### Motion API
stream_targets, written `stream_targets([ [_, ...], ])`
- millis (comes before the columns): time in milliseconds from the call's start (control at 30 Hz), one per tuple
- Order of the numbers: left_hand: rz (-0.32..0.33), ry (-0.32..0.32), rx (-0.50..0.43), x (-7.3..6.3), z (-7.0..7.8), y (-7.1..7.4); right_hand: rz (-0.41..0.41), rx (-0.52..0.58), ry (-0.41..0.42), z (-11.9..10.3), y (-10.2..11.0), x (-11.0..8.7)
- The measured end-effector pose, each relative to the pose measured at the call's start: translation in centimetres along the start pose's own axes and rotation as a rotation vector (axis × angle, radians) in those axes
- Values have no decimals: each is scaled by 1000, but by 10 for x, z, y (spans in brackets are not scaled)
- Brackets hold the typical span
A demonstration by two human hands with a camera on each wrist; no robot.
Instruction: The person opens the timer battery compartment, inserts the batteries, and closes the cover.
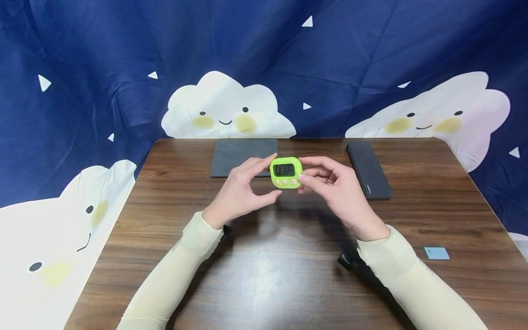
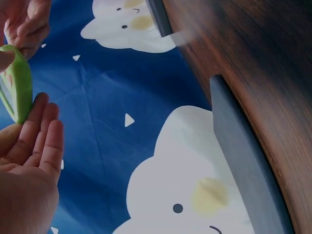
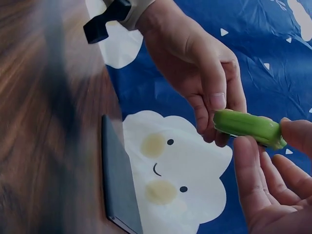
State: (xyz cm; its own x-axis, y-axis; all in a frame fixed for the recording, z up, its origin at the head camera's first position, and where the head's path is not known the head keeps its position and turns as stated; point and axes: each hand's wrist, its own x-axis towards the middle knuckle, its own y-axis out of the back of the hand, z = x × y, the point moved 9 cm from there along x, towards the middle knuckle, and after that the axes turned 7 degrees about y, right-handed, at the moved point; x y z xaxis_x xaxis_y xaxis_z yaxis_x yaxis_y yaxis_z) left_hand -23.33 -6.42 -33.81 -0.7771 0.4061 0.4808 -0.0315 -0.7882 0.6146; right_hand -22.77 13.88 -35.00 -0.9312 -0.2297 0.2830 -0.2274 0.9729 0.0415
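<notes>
A lime-green digital timer (image 1: 284, 171) is held up above the table, its display showing zeros over three pink buttons. My right hand (image 1: 338, 188) grips its right side, with the thumb on the front near the rightmost button and the other fingers at the top and behind. On the other side, my left hand (image 1: 237, 195) has its index fingertip at the timer's upper left corner. Its thumb tip sits just below the lower edge, seemingly apart from it. In the left wrist view the fingers of the left hand (image 2: 29, 185) look nearly straight beside the green edge.
A flat dark grey panel (image 1: 243, 151) lies at the table's back edge, behind the left hand. A long black box (image 1: 369, 169) lies to the right of the right hand. Nearer the front right is a small light-blue box (image 1: 436, 253). A blue curtain with clouds hangs behind the table.
</notes>
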Motion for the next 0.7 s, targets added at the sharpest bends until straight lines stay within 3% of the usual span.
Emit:
stream_targets([
  [167,17,-9,5,0,2,3,-15,77,-60,7,0,-1],
  [367,22,-3,-33,1,1,8,-26,83,-79,9,0,-2],
  [533,12,18,-74,2,0,10,-28,-69,-41,5,4,0],
  [700,2,37,-99,1,-2,11,-39,-250,69,-2,6,4],
])
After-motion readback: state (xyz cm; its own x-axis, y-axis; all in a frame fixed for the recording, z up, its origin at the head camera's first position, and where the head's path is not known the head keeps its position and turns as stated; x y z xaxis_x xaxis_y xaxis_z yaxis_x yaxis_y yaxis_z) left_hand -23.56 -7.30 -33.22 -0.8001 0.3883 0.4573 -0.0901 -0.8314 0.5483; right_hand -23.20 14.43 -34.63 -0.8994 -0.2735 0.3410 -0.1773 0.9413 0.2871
